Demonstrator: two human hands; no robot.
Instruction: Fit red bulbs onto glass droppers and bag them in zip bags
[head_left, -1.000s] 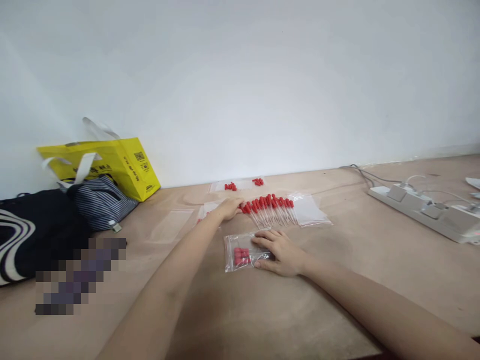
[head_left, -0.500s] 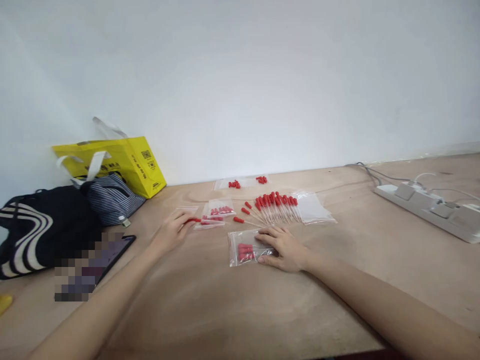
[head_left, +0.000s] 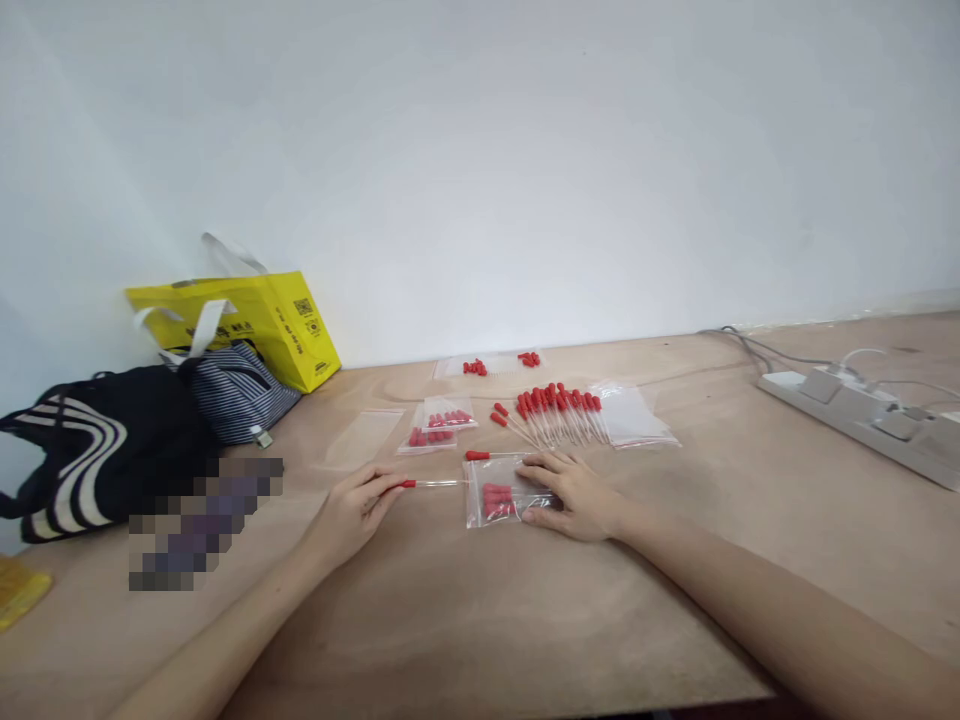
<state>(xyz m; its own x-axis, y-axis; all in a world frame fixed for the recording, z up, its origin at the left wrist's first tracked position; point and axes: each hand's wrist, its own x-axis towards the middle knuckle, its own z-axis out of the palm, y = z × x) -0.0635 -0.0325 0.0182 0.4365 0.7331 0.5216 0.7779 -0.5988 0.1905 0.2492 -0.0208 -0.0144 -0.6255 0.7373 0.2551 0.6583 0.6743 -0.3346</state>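
Note:
My left hand (head_left: 352,508) pinches a glass dropper by its red rubber bulb (head_left: 409,484). Its clear tube points right, the tip reaching the left end of a clear zip bag (head_left: 474,508); I cannot tell whether it is inside. Several red-bulbed droppers (head_left: 495,500) lie in that bag. My right hand (head_left: 574,497) rests over the bag's right part, thumb and fingers apart, covering that end. Just beyond the bag lies a loose dropper (head_left: 477,455). A fanned pile of droppers (head_left: 555,402) lies farther back.
Smaller bags of droppers (head_left: 442,425) and an empty-looking clear bag (head_left: 367,430) lie left of the pile. More bags (head_left: 491,366) are near the wall. A yellow bag (head_left: 277,330), striped pouch (head_left: 244,390) and black bag (head_left: 142,440) stand left; a power strip (head_left: 847,420) lies right.
My left hand has come nearer and to the right, bringing the dropper from beside the small bags to the zip bag's end. My right hand stays on the bag. The view has shifted slightly.

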